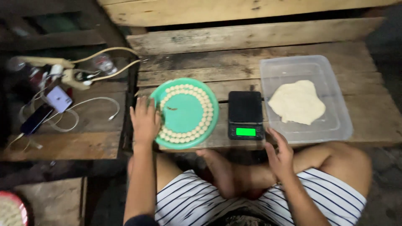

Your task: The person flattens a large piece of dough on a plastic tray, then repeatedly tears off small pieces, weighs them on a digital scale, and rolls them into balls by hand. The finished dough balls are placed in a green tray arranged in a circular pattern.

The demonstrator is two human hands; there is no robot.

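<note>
My left hand (pixel 145 120) lies flat on the left rim of a green round plate (pixel 183 114), fingers spread. Several small pale dough balls (pixel 204 109) ring the plate's edge in two rows. My right hand (pixel 279 155) hovers near the table's front edge, just right of a black digital scale (pixel 245 115) with a lit green display; its fingers are loosely apart and nothing is in it. A clear plastic tub (pixel 336 109) at the right holds a flat lump of pale dough (pixel 297 102).
All this rests on a rough wooden plank table (pixel 234 69). To the left, a lower shelf carries a power strip (pixel 50 67), white cables, two phones (pixel 50 105) and a plastic bottle (pixel 103 63). My crossed legs and striped shorts sit below the table edge.
</note>
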